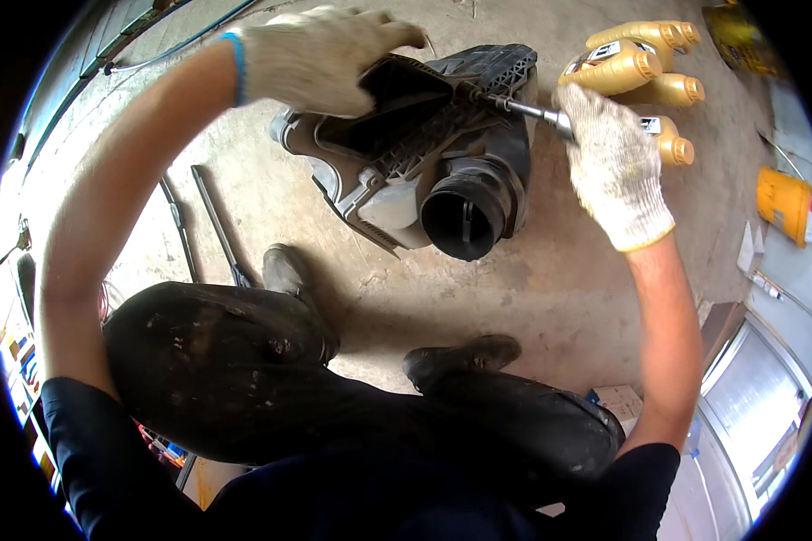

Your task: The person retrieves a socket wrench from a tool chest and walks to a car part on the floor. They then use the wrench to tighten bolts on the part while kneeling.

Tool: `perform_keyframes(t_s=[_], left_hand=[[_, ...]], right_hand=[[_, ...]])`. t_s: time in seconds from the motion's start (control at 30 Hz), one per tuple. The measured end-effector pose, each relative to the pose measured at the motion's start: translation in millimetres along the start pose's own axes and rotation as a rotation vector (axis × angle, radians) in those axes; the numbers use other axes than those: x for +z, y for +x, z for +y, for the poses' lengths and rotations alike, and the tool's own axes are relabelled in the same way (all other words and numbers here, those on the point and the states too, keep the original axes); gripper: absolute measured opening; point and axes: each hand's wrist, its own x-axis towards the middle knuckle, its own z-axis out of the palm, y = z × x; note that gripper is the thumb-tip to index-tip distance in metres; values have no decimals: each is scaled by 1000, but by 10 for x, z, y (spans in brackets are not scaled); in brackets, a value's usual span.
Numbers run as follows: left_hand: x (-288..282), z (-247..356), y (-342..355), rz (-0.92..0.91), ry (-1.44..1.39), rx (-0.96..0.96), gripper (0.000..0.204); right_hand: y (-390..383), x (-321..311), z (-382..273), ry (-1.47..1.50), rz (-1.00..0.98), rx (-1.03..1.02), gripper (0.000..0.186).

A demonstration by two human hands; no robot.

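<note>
A black plastic air filter housing [397, 194] lies on the floor in front of me, its wide box opening facing up and its round duct mouth turned toward me. My left hand [320, 61], in a pale knitted glove with a blue cuff, is over the far left rim of the box. Its fingers are spread and slightly blurred; whether they touch the rim I cannot tell. My right hand [613, 158], gloved too, is closed round a silver-shafted socket driver [530, 110]. The tool's tip meets the right corner of the box opening; its handle is mostly hidden in my palm.
Several gold plastic bottles [618, 70] lie on the concrete floor beyond my right hand. A yellow container [783, 206] is farther right. Two wiper blades [215, 221] lie at the left, close to my shoe [287, 270]. A cardboard box [618, 401] is beside my right knee.
</note>
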Motion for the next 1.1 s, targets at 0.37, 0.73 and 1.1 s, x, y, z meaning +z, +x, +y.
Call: perform_keyframes(t_s=[0.37,0.73,1.1], left_hand=[[318,475,563,293,213,237,45],[366,377,694,237,-104,280,36],[501,24,573,274,-74,49,41]], right_hand=[[-128,130,-100,212,-102,239,39],[-179,-158,-341,622,-265,538,41],[-181,-617,-575,1017,-288,670,43]])
